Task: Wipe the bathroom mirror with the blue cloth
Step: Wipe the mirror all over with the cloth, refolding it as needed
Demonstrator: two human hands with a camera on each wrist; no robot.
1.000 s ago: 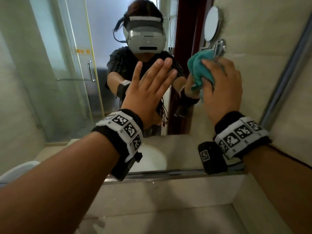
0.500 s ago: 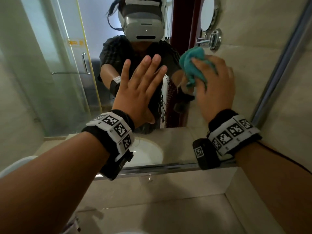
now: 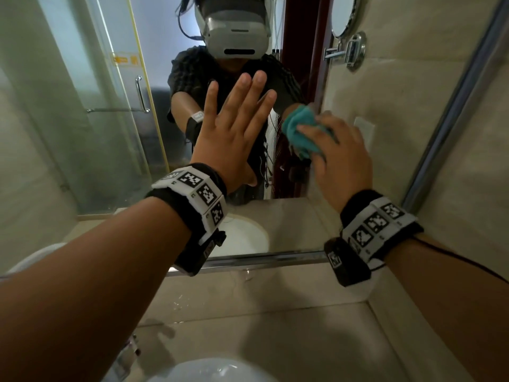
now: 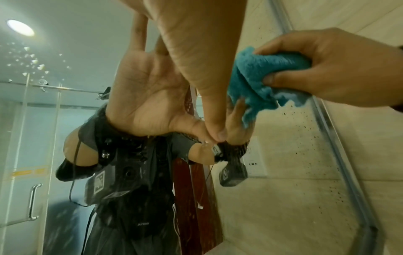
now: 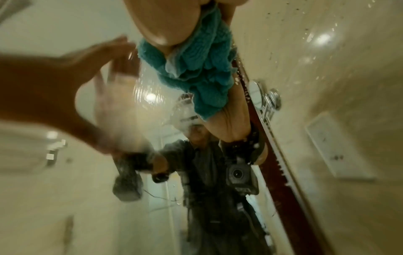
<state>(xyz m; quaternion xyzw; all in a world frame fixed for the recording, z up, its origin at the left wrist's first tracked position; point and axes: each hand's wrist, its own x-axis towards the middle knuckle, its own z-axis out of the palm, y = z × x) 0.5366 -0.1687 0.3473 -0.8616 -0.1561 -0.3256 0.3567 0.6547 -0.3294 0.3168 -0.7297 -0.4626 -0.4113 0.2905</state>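
The bathroom mirror (image 3: 96, 133) fills the wall ahead; dark specks dot its right part (image 4: 305, 155). My right hand (image 3: 338, 153) grips a bunched blue cloth (image 3: 298, 130) and presses it against the glass, right of centre. The blue cloth (image 4: 261, 82) shows between curled fingers and thumb in the left wrist view, and hangs in folds (image 5: 196, 65) in the right wrist view. My left hand (image 3: 237, 128) lies flat on the mirror with fingers straight and spread, just left of the cloth. Its thumb (image 4: 209, 103) touches the glass.
A metal strip (image 3: 261, 257) edges the mirror's bottom, with a beige counter (image 3: 261, 326) and white basin rim (image 3: 209, 370) below. The mirror's right frame (image 3: 451, 106) meets a tiled side wall. Reflected: shower glass door, round shaving mirror (image 3: 341, 15), red door.
My right hand has moved the cloth down and to the left over the glass. The left hand stays flat on the mirror. The head view has tilted downward.
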